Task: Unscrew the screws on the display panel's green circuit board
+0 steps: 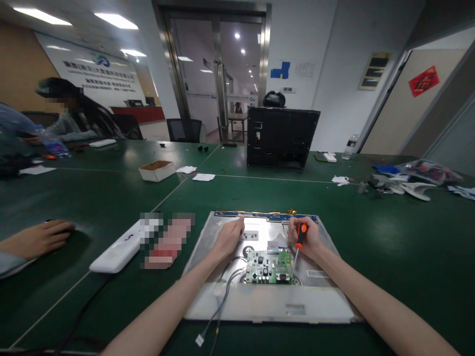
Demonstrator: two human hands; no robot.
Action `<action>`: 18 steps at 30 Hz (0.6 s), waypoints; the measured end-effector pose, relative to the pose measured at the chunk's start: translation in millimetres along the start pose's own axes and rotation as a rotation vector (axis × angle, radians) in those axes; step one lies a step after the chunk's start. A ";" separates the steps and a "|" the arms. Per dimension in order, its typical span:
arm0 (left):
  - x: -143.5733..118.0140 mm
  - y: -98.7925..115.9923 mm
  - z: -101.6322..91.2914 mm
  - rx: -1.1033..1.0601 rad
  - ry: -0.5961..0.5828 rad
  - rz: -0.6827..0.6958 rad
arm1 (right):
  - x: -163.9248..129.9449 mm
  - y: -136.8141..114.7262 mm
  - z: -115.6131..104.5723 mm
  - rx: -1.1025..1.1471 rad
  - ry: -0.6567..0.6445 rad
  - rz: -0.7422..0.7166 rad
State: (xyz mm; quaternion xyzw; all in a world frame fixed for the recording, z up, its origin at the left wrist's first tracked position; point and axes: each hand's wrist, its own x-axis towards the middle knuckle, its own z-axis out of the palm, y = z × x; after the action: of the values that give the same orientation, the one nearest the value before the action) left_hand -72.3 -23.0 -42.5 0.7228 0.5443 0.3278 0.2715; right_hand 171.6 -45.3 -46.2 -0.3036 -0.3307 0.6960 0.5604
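My right hand (pixel 308 236) is closed round the orange and black handle of a screwdriver (pixel 301 235). Its thin shaft slants down to the right edge of a green circuit board (pixel 265 267). The board sits on the metal back of a flat display panel (pixel 319 301), which lies on the table. On the panel's upper left part rests my left hand (pixel 229 238), its fingers curled together; what is under them is hidden. Grey cables (pixel 227 291) run from the board's left side over the panel's front edge, ending in a white connector (pixel 199 340). A blue board strip (pixel 267 216) lines the far edge.
Left of the panel lie a white power strip (pixel 118 252) and a partly blurred pinkish object (pixel 161 259). Another person's hand (pixel 40 240) rests farther left. A black monitor casing (pixel 284 138) stands behind; a small open box (pixel 158 171) and scattered parts (pixel 401 183) flank it.
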 end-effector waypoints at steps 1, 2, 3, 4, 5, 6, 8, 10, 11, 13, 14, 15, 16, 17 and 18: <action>1.5 0.3 1.1 0.007 -0.003 -0.003 | 0.8 -0.6 -0.6 0.004 0.008 -0.005; 2.9 0.6 2.3 0.014 -0.007 -0.005 | 1.6 -1.1 -0.9 0.009 0.018 -0.011; 4.1 0.7 3.5 0.021 -0.010 -0.009 | 2.6 -1.7 -0.9 0.016 0.028 -0.015; 5.1 0.9 4.7 0.029 -0.012 -0.013 | 3.7 -2.5 -0.5 0.024 0.039 -0.020; 6.0 1.1 5.9 0.039 -0.010 -0.019 | 5.1 -3.6 0.1 0.034 0.051 -0.024; 6.8 1.3 7.0 0.052 -0.005 -0.027 | 6.9 -5.1 1.0 0.046 0.063 -0.029; 8.6 2.1 8.7 0.076 0.002 -0.041 | 11.6 -9.5 3.3 0.074 0.087 -0.042; 12.1 3.1 9.1 0.089 0.004 -0.047 | 17.4 -14.5 6.3 0.105 0.111 -0.052; 14.8 3.7 8.6 0.090 -0.001 -0.045 | 20.6 -16.6 7.9 0.118 0.122 -0.053; 21.9 4.8 6.0 0.090 -0.023 -0.034 | 26.7 -18.5 11.2 0.134 0.137 -0.037; 25.8 5.3 4.2 0.091 -0.040 -0.023 | 29.3 -18.1 12.6 0.137 0.141 -0.021; 29.6 5.7 2.1 0.094 -0.055 -0.009 | 31.3 -16.8 13.7 0.138 0.142 -0.002; 32.8 6.0 -0.1 0.098 -0.073 0.009 | 32.8 -14.8 14.4 0.138 0.142 0.018; 35.2 6.1 -2.2 0.102 -0.087 0.030 | 33.4 -12.4 14.5 0.137 0.139 0.035; 36.7 6.1 -4.3 0.106 -0.101 0.052 | 33.3 -10.1 14.1 0.137 0.130 0.049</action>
State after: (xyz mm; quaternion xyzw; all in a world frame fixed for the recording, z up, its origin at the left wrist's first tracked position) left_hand -64.9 11.0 -28.6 0.7657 0.5275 0.2688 0.2514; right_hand 160.0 -12.8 -31.4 -0.3170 -0.2378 0.7093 0.5830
